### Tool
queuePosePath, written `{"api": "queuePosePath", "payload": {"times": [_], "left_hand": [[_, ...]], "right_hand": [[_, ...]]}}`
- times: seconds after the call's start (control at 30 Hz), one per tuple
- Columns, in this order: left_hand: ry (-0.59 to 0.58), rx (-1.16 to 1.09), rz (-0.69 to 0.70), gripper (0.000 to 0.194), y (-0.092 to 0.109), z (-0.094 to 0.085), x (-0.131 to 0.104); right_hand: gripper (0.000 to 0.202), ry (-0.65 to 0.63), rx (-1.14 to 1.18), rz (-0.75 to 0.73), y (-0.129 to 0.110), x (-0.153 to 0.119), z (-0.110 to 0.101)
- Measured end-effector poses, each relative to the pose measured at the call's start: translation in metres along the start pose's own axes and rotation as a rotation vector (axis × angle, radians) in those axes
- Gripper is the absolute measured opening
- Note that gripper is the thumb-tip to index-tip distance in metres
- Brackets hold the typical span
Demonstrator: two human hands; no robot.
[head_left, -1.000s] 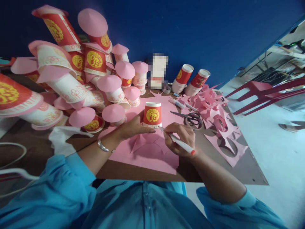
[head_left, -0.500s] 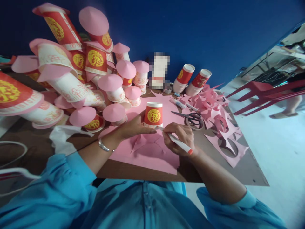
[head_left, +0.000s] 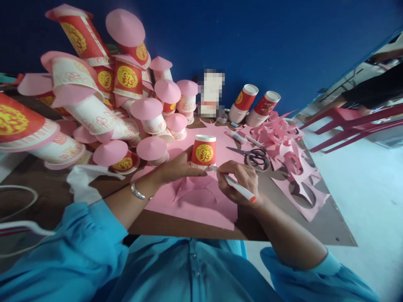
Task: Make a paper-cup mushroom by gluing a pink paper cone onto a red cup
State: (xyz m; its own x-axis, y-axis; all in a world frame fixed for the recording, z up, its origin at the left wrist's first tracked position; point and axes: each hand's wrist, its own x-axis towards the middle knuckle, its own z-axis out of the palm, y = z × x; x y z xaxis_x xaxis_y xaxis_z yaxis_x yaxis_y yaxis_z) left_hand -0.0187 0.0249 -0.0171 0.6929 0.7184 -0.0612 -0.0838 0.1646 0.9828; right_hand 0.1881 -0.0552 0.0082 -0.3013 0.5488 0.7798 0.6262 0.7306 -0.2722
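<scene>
In the head view, my left hand [head_left: 181, 167] grips a red paper cup [head_left: 204, 151] with a gold emblem. Its white narrower end faces up, and my thumb lies along the lower edge. My right hand [head_left: 241, 182] is closed around a white marker pen [head_left: 238, 188] with an orange-red end. The pen's tip meets the cup's bottom edge, near my left thumb. Under both hands spreads pink paper [head_left: 195, 212] with curved cuts or outlines in it. Most of my left fingers are hidden behind the cup.
Many paper cups topped with pink paper cones [head_left: 151, 149] are heaped at the left. Scissors [head_left: 256, 156], a tape roll [head_left: 262, 164] and pink paper scraps [head_left: 289, 144] lie to the right. Two cup stacks [head_left: 241, 105] lean against the blue wall. Beyond stands a red chair [head_left: 343, 119], with a person's arm above.
The cup, both hands and the pen hold nearly the same place, with the pen tip still at the cup's edge. At the far right, a person's dark sleeve and arm have come in over the chair.
</scene>
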Motion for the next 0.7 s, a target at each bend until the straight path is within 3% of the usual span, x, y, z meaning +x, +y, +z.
{"api": "queuePosePath", "payload": {"times": [0.37,0.57,0.7], "left_hand": [[-0.008,-0.022,-0.016,0.077,-0.0007,0.0005,0.0007],[0.015,-0.086,0.002,0.082,-0.0007,0.0005,-0.0013],[-0.012,-0.136,0.006,0.074,0.0002,-0.0005,-0.002]], "right_hand": [[0.017,-0.024,0.029,-0.017,-0.0015,0.001,-0.001],[0.019,0.071,0.023,0.009,-0.003,-0.0005,-0.0028],[0.017,0.137,0.0,0.073,-0.0014,-0.0024,-0.0023]]}}
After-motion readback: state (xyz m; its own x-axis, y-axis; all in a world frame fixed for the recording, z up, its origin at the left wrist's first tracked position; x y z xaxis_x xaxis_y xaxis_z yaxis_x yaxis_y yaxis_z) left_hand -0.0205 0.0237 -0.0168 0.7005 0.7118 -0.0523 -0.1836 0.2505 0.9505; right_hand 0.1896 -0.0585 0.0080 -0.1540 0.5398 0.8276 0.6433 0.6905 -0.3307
